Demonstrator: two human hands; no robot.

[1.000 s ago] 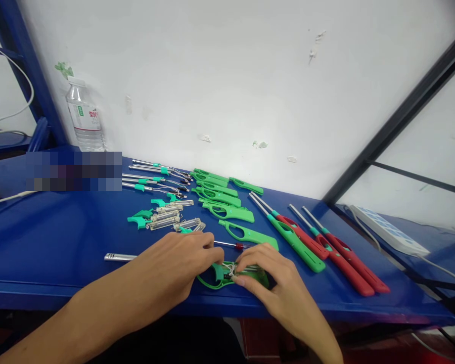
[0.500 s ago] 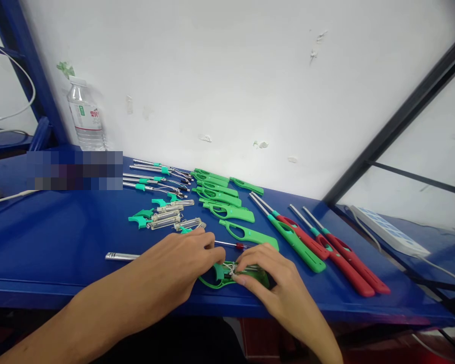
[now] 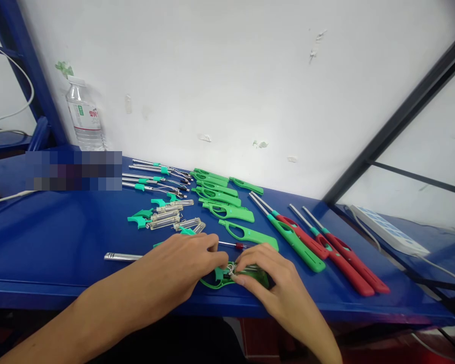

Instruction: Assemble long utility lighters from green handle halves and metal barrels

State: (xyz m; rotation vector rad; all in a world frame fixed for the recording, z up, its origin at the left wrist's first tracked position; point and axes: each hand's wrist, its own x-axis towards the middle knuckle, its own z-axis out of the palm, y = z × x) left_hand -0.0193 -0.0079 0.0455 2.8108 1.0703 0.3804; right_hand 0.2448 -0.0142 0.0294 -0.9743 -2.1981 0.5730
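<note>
the one view comes from a camera worn on the person's head, facing forward and down across the blue tabletop (image 3: 79, 222) to the white wall (image 3: 212, 76) behind it. it looks from above the near side, close to the left hand (image 3: 191, 258) and right hand (image 3: 271, 268), which show low in the middle.
</note>
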